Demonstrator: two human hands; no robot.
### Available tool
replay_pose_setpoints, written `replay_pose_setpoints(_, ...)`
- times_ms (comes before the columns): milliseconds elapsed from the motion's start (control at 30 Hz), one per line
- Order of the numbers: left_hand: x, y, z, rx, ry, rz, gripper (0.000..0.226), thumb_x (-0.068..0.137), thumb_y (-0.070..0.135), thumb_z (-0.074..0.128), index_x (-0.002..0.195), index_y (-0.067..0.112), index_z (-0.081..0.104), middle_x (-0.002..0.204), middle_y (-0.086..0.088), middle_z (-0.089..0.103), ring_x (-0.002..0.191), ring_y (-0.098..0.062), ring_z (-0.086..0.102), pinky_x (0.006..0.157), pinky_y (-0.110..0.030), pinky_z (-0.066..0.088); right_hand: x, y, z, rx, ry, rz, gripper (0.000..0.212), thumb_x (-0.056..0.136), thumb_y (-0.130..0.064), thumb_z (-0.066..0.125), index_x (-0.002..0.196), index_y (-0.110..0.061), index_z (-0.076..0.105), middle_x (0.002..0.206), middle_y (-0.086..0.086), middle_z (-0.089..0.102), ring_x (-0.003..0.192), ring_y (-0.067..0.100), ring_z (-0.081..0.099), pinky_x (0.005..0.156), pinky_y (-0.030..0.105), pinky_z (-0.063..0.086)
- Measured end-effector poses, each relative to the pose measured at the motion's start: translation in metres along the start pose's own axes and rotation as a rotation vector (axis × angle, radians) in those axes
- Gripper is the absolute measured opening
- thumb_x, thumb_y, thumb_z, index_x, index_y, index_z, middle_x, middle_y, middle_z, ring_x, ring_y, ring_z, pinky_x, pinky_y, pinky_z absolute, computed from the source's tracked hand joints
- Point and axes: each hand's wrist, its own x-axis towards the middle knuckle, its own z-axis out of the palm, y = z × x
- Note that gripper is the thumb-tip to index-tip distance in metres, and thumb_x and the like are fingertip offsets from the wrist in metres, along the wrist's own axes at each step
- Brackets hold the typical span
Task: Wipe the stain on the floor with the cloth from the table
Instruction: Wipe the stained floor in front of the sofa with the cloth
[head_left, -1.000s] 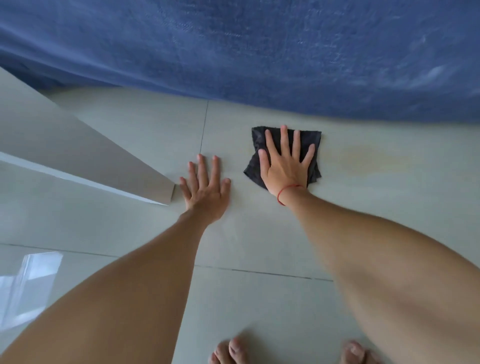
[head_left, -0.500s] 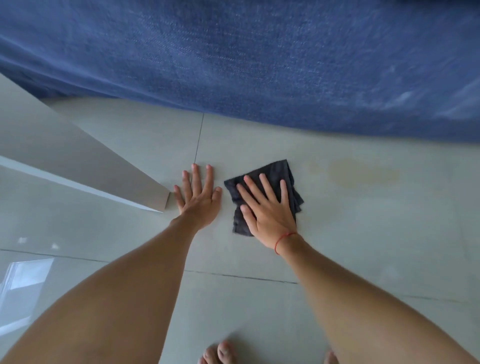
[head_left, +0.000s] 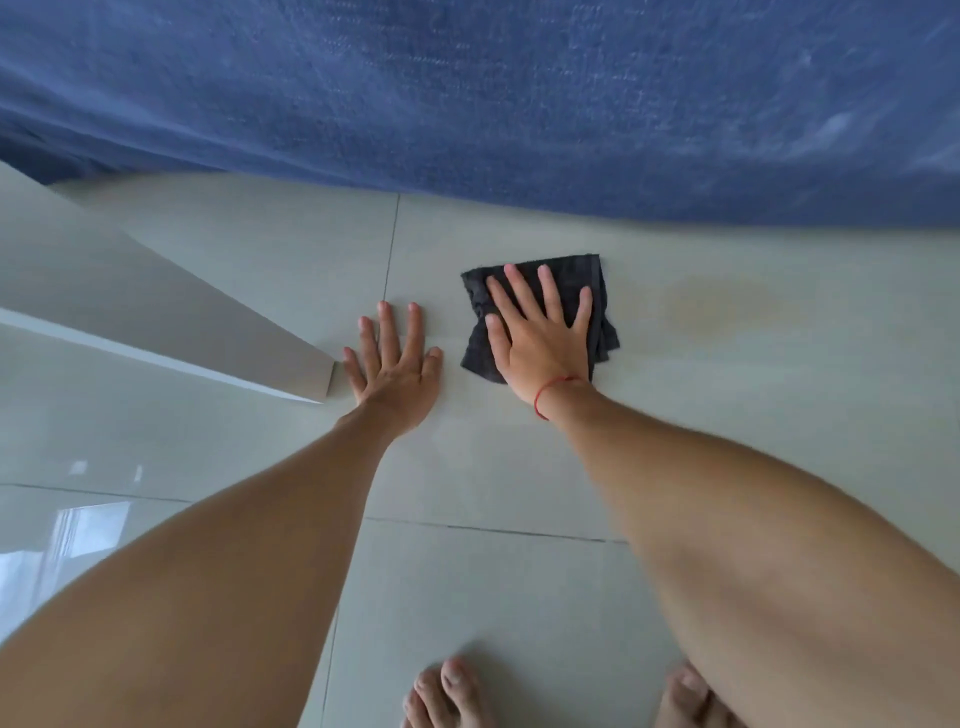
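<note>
Right hand (head_left: 540, 338): fingers spread flat, pressing cloth (head_left: 597, 291) | left hand (head_left: 397, 371): fingers splayed on floor (head_left: 467, 597) | stain (head_left: 722, 309): at 3 o'clock of cloth

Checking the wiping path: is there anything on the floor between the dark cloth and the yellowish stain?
Nothing visible. The dark grey folded cloth, pressed flat under the right hand, lies just left of the faint yellowish stain, with only bare pale floor tile between. The left hand rests on the other side.

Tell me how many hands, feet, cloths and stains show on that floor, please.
Hands, flat on the floor: 2, the left hand and the right hand
Bare feet: 2, one and another
Dark cloth: 1
Yellowish stain: 1
Total: 6
</note>
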Motion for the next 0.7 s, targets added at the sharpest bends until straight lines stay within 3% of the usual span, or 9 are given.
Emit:
replay_pose_setpoints(133,0.002,0.000,0.002,0.008,0.013,0.006,0.060,0.099,0.043,0.016,0.150,0.038,-0.015,0.158,0.005,-0.028,0.146,-0.019,-0.026,0.116,-0.043,-0.017,0.049,-0.003,-0.007,0.014,0.022,0.062,0.051,0.101,-0.043,0.019,0.151,-0.035,0.019,0.162,-0.014,0.010,0.151,0.020,0.001,0.114,0.064,-0.002)
replay_pose_setpoints(267,0.001,0.000,-0.001,0.017,-0.027,-0.003,0.059,0.099,0.044,0.014,0.149,0.038,-0.017,0.158,0.005,-0.029,0.146,-0.019,-0.026,0.118,-0.044,-0.016,0.040,0.002,-0.007,0.027,0.008,0.029,0.052,0.101,-0.042,0.021,0.152,-0.032,0.020,0.162,-0.012,0.013,0.151,0.019,0.004,0.116,0.059,-0.002)
replay_pose_setpoints(433,-0.002,0.021,-0.006,0.091,-0.001,-0.064,0.063,0.100,0.040,0.015,0.153,0.025,-0.015,0.159,-0.004,-0.025,0.148,-0.022,-0.022,0.119,-0.047,-0.013,-0.054,0.046,-0.002,0.046,0.056,-0.001,0.051,0.097,-0.038,0.026,0.143,-0.026,0.043,0.153,-0.006,0.039,0.144,0.023,0.032,0.117,0.050,0.011)
replay_pose_setpoints(533,-0.009,0.059,-0.003,0.081,0.093,0.059,0.062,0.100,0.039,0.019,0.154,0.024,-0.006,0.161,-0.007,-0.020,0.148,-0.026,-0.019,0.118,-0.048,-0.012,-0.119,0.081,0.003,0.028,0.050,0.069,0.049,0.097,-0.038,0.029,0.142,-0.026,0.046,0.152,-0.007,0.041,0.143,0.022,0.036,0.115,0.048,0.015)
replay_pose_setpoints(633,-0.011,0.096,0.006,0.068,0.040,0.204,0.058,0.100,0.042,0.017,0.153,0.034,-0.005,0.161,-0.004,-0.019,0.148,-0.027,-0.020,0.118,-0.049,-0.011,-0.144,0.106,0.003,-0.014,0.040,0.096,0.050,0.098,-0.041,0.026,0.142,-0.028,0.045,0.152,-0.009,0.041,0.142,0.022,0.037,0.115,0.048,0.016)
replay_pose_setpoints(700,-0.012,0.110,0.017,0.056,-0.027,0.198,0.057,0.100,0.042,0.015,0.152,0.038,-0.007,0.160,-0.003,-0.022,0.147,-0.027,-0.021,0.118,-0.052,-0.012,-0.137,0.113,0.001,-0.050,0.036,0.089,0.049,0.098,-0.042,0.026,0.142,-0.030,0.044,0.151,-0.010,0.042,0.142,0.022,0.037,0.114,0.049,0.015)
